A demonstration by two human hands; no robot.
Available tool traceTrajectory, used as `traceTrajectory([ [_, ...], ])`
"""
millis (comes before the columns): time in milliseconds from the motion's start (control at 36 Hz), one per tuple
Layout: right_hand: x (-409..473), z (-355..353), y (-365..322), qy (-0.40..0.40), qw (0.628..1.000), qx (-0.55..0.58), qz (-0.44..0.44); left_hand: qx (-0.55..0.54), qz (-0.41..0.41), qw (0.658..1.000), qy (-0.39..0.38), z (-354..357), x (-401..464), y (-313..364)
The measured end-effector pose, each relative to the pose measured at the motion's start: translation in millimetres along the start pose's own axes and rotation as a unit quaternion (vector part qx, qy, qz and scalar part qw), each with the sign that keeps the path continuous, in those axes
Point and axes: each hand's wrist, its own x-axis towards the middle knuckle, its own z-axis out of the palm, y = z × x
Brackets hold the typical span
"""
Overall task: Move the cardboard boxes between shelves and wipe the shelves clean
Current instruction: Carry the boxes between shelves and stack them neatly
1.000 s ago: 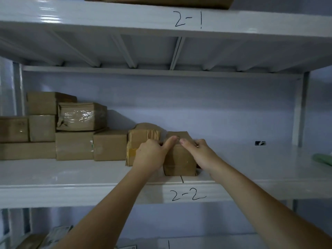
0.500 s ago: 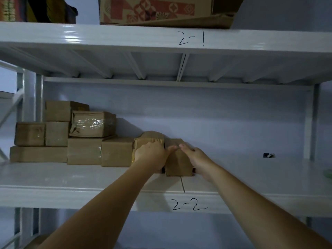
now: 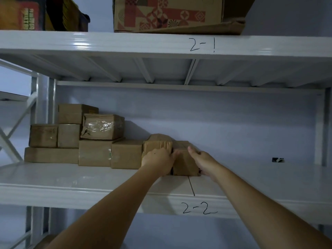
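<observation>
My shelf [image 3: 260, 178] is bare on the right side, so my hands can slide there. On the left, stacked boxes [image 3: 93, 141] block the way. The wall [image 3: 224, 126] is close behind, and the top shelf [image 3: 125, 44] hangs high above.
</observation>
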Motion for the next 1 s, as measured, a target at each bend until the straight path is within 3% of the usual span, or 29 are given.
traceTrajectory([
  [139, -19, -9, -2, 0.026, 0.989, -0.134, -0.059, -0.025, 0.050, 0.998, -0.003, -18, -30, -19],
  [222, -37, -11, -5, 0.058, 0.968, -0.202, -0.136, -0.035, 0.073, 0.996, -0.021, -32, -51, -36],
  [389, -111, 4, -21, 0.048, 0.928, -0.276, -0.245, -0.059, 0.084, 0.993, -0.065, -52, -101, -73],
  [611, -214, 65, -37, -0.109, 0.879, -0.336, -0.320, 0.030, 0.136, 0.989, -0.042, -79, -182, -129],
  [722, -255, 111, -38, -0.147, 0.875, -0.335, -0.317, 0.053, 0.144, 0.988, -0.034, -89, -230, -165],
  [1000, -336, 234, -27, -0.252, 0.861, -0.368, -0.243, 0.067, 0.084, 0.984, -0.140, -81, -353, -270],
])
